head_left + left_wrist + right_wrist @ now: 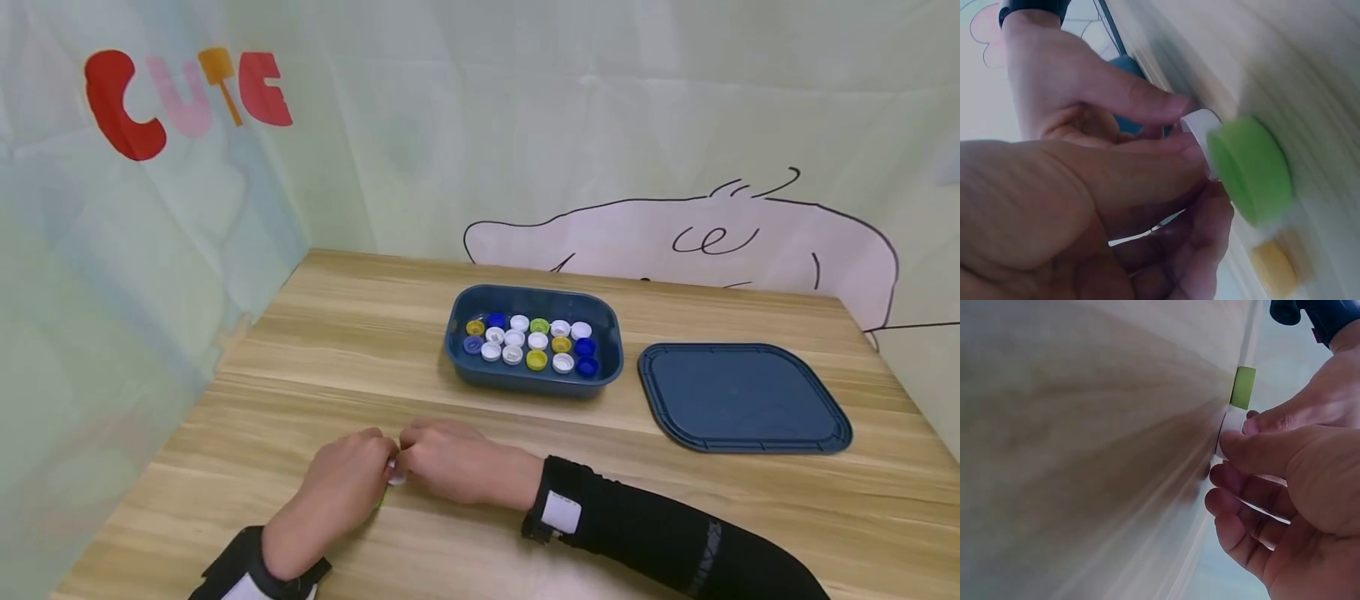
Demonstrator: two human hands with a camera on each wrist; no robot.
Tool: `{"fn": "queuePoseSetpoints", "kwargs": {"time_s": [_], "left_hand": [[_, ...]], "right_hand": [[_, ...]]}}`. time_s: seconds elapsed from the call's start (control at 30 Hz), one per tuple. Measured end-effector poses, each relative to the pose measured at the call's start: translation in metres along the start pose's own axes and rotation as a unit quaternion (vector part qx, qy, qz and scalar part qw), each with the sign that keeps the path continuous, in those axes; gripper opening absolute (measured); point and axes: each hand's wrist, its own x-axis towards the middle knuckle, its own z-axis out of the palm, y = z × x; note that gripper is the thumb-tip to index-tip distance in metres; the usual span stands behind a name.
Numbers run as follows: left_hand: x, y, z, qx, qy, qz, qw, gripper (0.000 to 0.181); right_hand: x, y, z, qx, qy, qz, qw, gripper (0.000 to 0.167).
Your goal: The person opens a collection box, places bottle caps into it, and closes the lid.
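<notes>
A white bottle cap (397,475) is held between both hands, low over the wooden table. My left hand (341,483) pinches it from the left, and my right hand (459,461) pinches it from the right. In the left wrist view, the white cap (1204,130) sits at the fingertips of both hands, beside a green cap (1257,172) standing close to it. A yellow-orange cap (1274,269) lies farther along the table. The right wrist view shows the right thumb over part of the white cap (1232,420), with the green cap (1243,387) just beyond.
Behind the hands stands a dark blue bin (517,383) with several white, yellow, blue and green caps in rows on its bottom. To its right, a dark blue lid (746,400) lies flat on the wooden table (337,333). A printed cloth (390,150) hangs behind and at the left.
</notes>
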Motion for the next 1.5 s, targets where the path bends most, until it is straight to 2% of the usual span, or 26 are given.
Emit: {"fn": "queuePoseSetpoints", "kwargs": {"time_s": [0.2, 0.3, 0.37, 0.43, 0.53, 0.63, 0.7, 0.83, 1.0, 1.13, 1.23, 1.37, 1.5], "left_hand": [[0.009, 0.01, 0.006, 0.014, 0.014, 0.041, 0.999, 0.028], [0.013, 0.015, 0.007, -0.003, 0.01, 0.055, 0.9984, 0.028], [0.015, 0.018, 0.006, -0.026, -0.005, 0.064, 0.9976, 0.029], [0.019, 0.021, 0.002, -0.065, -0.036, 0.064, 0.9952, 0.028], [0.025, 0.025, -0.006, -0.128, -0.08, 0.067, 0.9863, 0.025], [0.035, 0.029, -0.017, -0.173, -0.097, 0.074, 0.9774, 0.021], [0.043, 0.032, -0.023, -0.181, -0.084, 0.084, 0.9764, 0.017], [0.061, 0.039, -0.035, -0.175, -0.054, 0.087, 0.9792, 0.008], [0.087, 0.048, -0.046, -0.18, -0.015, 0.08, 0.9804, 0.008], [0.111, 0.05, -0.047, -0.169, 0.02, 0.065, 0.9833, 0.012], [0.129, 0.048, -0.043, -0.143, 0.033, 0.06, 0.9873, 0.011], [0.145, 0.042, -0.035, -0.066, 0.048, 0.064, 0.9946, 0.01], [0.154, 0.037, -0.025, 0.019, 0.058, 0.078, 0.9951, 0.01]], "right_hand": [[-0.01, 0.006, -0.004, 0.001, 0.01, 0.008, 0.9999, 0.013], [-0.016, 0.009, -0.008, -0.008, 0.004, 0.009, 0.9999, 0.009], [-0.02, 0.01, -0.01, -0.009, -0.002, 0.012, 0.9999, 0.008], [-0.025, 0.012, -0.015, -0.005, -0.008, 0.021, 0.9997, 0.009], [-0.032, 0.014, -0.024, 0.0, -0.009, 0.041, 0.9991, 0.009], [-0.039, 0.017, -0.036, -0.002, 0.003, 0.065, 0.9979, 0.01], [-0.042, 0.02, -0.045, -0.002, 0.022, 0.078, 0.9967, 0.01], [-0.049, 0.028, -0.058, -0.006, 0.076, 0.097, 0.9923, 0.005], [-0.056, 0.047, -0.074, 0.004, 0.143, 0.131, 0.981, 0.003], [-0.053, 0.068, -0.08, 0.014, 0.161, 0.167, 0.9726, 0.007], [-0.05, 0.084, -0.078, 0.028, 0.153, 0.19, 0.9693, 0.007], [-0.044, 0.103, -0.067, 0.067, 0.134, 0.206, 0.9671, 0.01], [-0.039, 0.118, -0.057, 0.105, 0.109, 0.201, 0.9679, 0.012]]}}
